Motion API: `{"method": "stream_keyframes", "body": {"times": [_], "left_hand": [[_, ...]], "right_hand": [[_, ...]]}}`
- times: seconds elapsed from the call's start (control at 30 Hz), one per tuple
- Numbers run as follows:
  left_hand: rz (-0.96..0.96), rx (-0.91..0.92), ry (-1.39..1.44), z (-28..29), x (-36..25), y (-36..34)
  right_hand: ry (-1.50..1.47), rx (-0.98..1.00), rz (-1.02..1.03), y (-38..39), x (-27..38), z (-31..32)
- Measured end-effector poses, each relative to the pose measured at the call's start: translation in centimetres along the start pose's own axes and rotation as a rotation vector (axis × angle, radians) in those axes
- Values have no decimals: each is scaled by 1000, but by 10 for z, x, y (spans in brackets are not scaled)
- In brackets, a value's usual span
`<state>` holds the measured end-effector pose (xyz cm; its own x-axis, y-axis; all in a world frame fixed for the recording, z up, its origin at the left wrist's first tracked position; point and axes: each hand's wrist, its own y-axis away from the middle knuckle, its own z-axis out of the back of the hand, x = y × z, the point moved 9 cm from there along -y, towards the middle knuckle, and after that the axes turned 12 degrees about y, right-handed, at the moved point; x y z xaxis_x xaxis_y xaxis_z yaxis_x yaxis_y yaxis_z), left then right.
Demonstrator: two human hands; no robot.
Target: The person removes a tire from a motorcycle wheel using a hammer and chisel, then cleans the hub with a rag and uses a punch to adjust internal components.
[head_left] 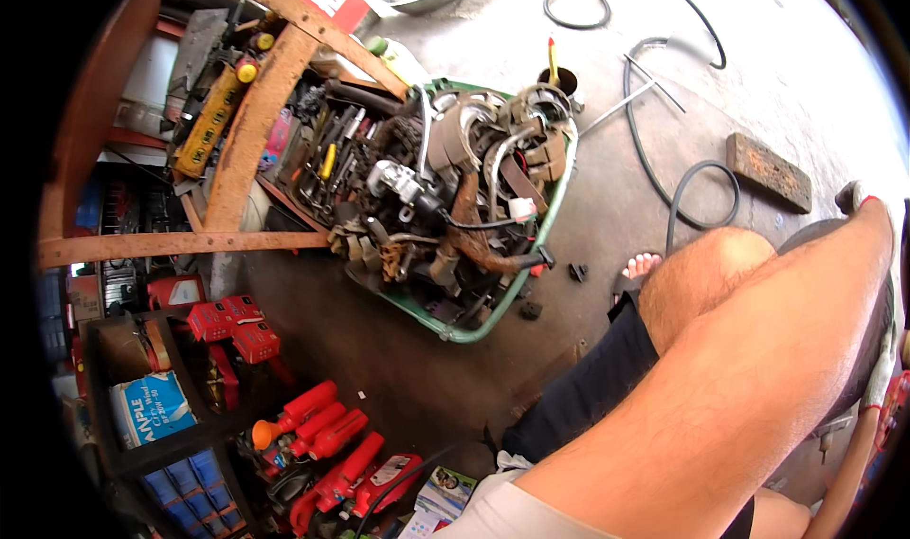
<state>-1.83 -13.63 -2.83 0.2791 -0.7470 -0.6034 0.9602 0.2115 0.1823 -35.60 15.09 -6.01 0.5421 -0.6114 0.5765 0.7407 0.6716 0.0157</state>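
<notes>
My left forearm crosses the lower right, and my left hand, in a dark and pale work glove, is at the far right edge. Its fingers are mostly hidden. Beneath and beside the forearm lies a dark, curved thing that looks like a tyre; most of it is covered. My right hand, in a pale glove, lies along its outer side at the right rim of the view. The fingers of that hand cannot be made out, nor whether either hand grips the dark thing.
A green tub heaped with brake shoes and used metal parts stands ahead. A rusty frame shelf holds tools at the left. Red bottles and red boxes are at the lower left. A black hose and a block lie on the floor.
</notes>
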Motion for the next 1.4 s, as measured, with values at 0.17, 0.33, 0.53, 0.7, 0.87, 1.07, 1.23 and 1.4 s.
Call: {"method": "stream_keyframes", "body": {"times": [0.17,0.33,0.53,0.7,0.87,1.07,1.23,1.4], "left_hand": [[32,0,13,-2,-2,5],[112,-68,64,20,1,18],[188,-134,42,39,9,44],[207,-74,34,30,-5,34],[209,-58,39,24,-3,30],[244,-32,35,27,-3,34],[276,-20,35,28,-4,37],[248,-26,14,26,-3,33]], "right_hand": [[6,-5,-10,19,6,-4],[72,-59,56,38,60,-5],[74,-51,45,59,125,-30],[11,-78,-14,67,119,-26],[54,-75,-16,66,112,-30],[73,-76,1,64,109,-31],[114,-82,3,62,110,-30],[160,-101,22,64,117,-29]]}}
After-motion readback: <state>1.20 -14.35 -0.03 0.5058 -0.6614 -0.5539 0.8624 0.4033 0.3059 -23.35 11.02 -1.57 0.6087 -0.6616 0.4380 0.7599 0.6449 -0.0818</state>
